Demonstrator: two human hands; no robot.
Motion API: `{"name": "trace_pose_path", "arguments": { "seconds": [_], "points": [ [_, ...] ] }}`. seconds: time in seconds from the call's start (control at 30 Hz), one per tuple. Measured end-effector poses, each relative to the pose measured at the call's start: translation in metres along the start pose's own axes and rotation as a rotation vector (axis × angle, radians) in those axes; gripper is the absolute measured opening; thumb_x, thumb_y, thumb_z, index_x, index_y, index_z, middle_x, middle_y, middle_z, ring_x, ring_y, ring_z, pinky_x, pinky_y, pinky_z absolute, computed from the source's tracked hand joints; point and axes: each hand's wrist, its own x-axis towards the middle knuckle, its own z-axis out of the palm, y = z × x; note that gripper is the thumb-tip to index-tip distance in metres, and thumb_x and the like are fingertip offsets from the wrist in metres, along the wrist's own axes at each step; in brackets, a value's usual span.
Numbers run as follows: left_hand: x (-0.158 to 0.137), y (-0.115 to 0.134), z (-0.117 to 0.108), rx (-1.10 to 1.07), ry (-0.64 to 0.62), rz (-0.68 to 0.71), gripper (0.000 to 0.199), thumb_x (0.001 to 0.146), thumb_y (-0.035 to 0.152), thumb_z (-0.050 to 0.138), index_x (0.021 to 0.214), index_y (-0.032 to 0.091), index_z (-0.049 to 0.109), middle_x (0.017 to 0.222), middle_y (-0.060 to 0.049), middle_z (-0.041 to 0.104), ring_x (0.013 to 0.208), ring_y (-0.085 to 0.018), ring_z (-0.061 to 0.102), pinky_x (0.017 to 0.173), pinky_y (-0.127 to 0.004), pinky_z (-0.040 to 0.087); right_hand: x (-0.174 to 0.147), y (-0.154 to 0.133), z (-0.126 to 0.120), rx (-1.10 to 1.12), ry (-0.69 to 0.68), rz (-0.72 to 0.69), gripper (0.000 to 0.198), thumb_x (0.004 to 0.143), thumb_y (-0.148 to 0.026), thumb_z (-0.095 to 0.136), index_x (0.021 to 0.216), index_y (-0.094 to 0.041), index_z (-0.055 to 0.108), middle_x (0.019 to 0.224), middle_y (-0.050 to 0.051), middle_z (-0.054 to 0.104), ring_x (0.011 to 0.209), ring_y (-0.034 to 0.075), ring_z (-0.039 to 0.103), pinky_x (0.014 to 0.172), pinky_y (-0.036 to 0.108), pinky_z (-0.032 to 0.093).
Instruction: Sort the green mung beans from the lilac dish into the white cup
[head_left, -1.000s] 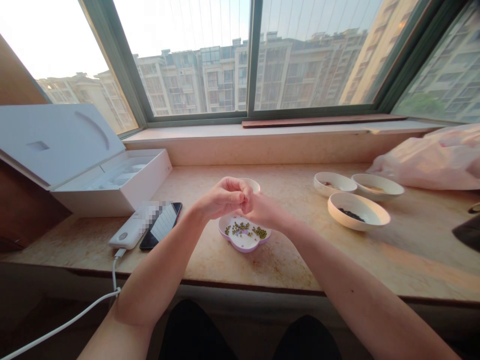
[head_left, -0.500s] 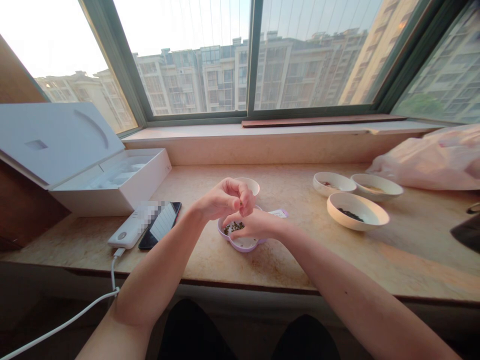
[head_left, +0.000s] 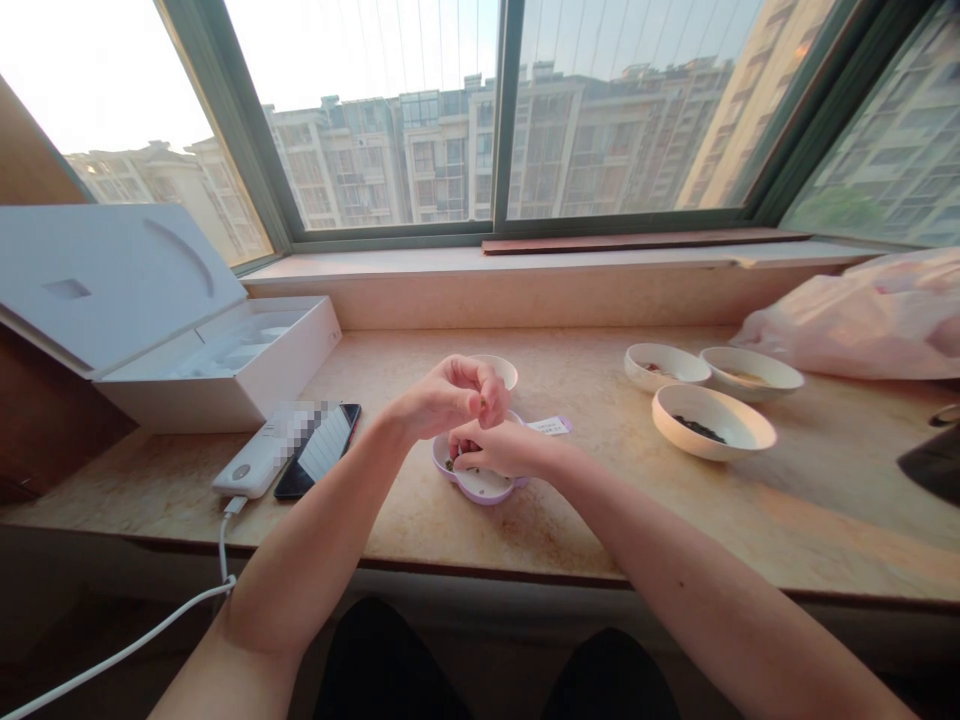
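My left hand [head_left: 463, 395] is raised over the dish, thumb and fingertips pinched together. Something tiny shows at the fingertips, too small to name. Below it is a lilac-rimmed, divided dish [head_left: 486, 494] with a white inside. My right hand [head_left: 495, 447] reaches into its left part, fingers curled and closed down among small dark greenish grains [head_left: 450, 463]. Whatever these fingers grip is hidden. A lilac tab with a white printed label [head_left: 551, 426] sticks out at the dish's right. Behind my left hand stands a white bowl [head_left: 501, 370], its inside mostly hidden.
At right stand a bowl of dark bits [head_left: 714, 440], a bowl with reddish bits [head_left: 666, 366] and a bowl with pale contents [head_left: 752, 373], near a plastic bag [head_left: 862, 318]. At left are an open white box [head_left: 289, 350], a power bank with cable [head_left: 251, 462] and a phone [head_left: 319, 455].
My right hand's fingers have curled together in the dish's left part, covering most of the grains. My left hand stays pinched in place. More of the label shows.
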Motion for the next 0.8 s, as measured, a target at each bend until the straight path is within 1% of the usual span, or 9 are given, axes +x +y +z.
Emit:
{"name": "trace_pose_path", "arguments": {
  "seconds": [0.1,0.2,0.27,0.33,0.37,0.47,0.53,0.63,0.8],
  "points": [
    [0.002,-0.003,-0.001,0.020,0.072,0.004,0.057,0.049,0.060,0.090,0.058,0.017,0.053,0.054,0.002,0.052,0.053,-0.010,0.046,0.054,-0.027,0.038,0.000,-0.004,-0.002,-0.058,0.007,0.018,0.009,0.086,-0.024,0.065,0.082,-0.021,0.072,0.073,0.000,0.067,0.067,0.015,0.056,0.061,0.027,0.036],
    [0.008,-0.008,-0.006,0.061,0.186,0.065,0.048,0.062,0.054,0.086,0.066,0.016,0.057,0.059,0.002,0.054,0.057,-0.009,0.048,0.058,-0.025,0.039,0.001,-0.006,-0.003,-0.127,0.015,-0.017,0.015,0.088,-0.023,0.063,0.075,-0.020,0.071,0.070,0.002,0.065,0.064,0.016,0.054,0.059,0.030,0.034],
    [0.014,-0.013,-0.011,0.137,0.288,0.109,0.041,0.071,0.050,0.080,0.069,0.015,0.059,0.063,0.002,0.056,0.060,-0.008,0.049,0.062,-0.025,0.040,0.001,-0.007,-0.002,-0.149,0.037,-0.028,0.019,0.088,-0.024,0.063,0.070,-0.019,0.068,0.069,0.003,0.064,0.062,0.016,0.053,0.058,0.031,0.033],
    [0.020,-0.020,-0.019,0.278,0.412,0.117,0.033,0.075,0.045,0.077,0.073,0.014,0.064,0.066,0.001,0.059,0.063,-0.009,0.050,0.065,-0.025,0.041,0.001,-0.007,-0.002,-0.142,0.081,-0.021,0.021,0.088,-0.022,0.064,0.067,-0.019,0.065,0.072,0.004,0.064,0.063,0.017,0.053,0.059,0.032,0.034],
    [0.022,-0.025,-0.024,0.367,0.466,0.103,0.030,0.076,0.043,0.076,0.078,0.014,0.068,0.070,0.000,0.063,0.066,-0.010,0.052,0.067,-0.026,0.043,0.001,-0.006,-0.003,-0.132,0.106,-0.019,0.020,0.087,-0.021,0.064,0.067,-0.019,0.064,0.075,0.005,0.065,0.065,0.017,0.055,0.061,0.032,0.035],
    [0.027,-0.037,-0.039,0.641,0.616,0.092,0.021,0.079,0.035,0.072,0.083,0.014,0.073,0.081,-0.004,0.071,0.075,-0.014,0.059,0.075,-0.029,0.047,0.001,-0.005,-0.005,-0.094,0.148,-0.013,0.012,0.087,-0.016,0.063,0.076,-0.019,0.064,0.084,0.006,0.068,0.074,0.019,0.059,0.064,0.031,0.038],
    [0.029,-0.043,-0.047,0.832,0.651,0.081,0.016,0.081,0.031,0.070,0.084,0.016,0.075,0.086,-0.005,0.073,0.081,-0.016,0.062,0.082,-0.031,0.048,0.001,-0.004,-0.008,-0.035,0.142,-0.005,0.011,0.089,-0.016,0.060,0.081,-0.019,0.065,0.082,0.005,0.068,0.073,0.018,0.059,0.063,0.030,0.038],
    [0.028,-0.048,-0.053,1.060,0.638,0.041,0.013,0.084,0.025,0.067,0.085,0.018,0.077,0.091,-0.005,0.074,0.084,-0.018,0.065,0.087,-0.032,0.047,0.001,-0.002,-0.011,0.071,0.144,-0.033,0.012,0.089,-0.018,0.059,0.078,-0.020,0.065,0.075,0.002,0.067,0.068,0.016,0.059,0.063,0.029,0.040],
    [0.027,-0.052,-0.056,1.251,0.590,-0.034,0.020,0.090,0.024,0.060,0.088,0.019,0.079,0.093,-0.005,0.074,0.087,-0.018,0.066,0.085,-0.031,0.048,0.003,0.002,-0.009,0.123,0.159,-0.088,0.014,0.080,-0.009,0.059,0.071,-0.019,0.065,0.073,0.002,0.070,0.068,0.016,0.063,0.066,0.029,0.045]
  ]
}}
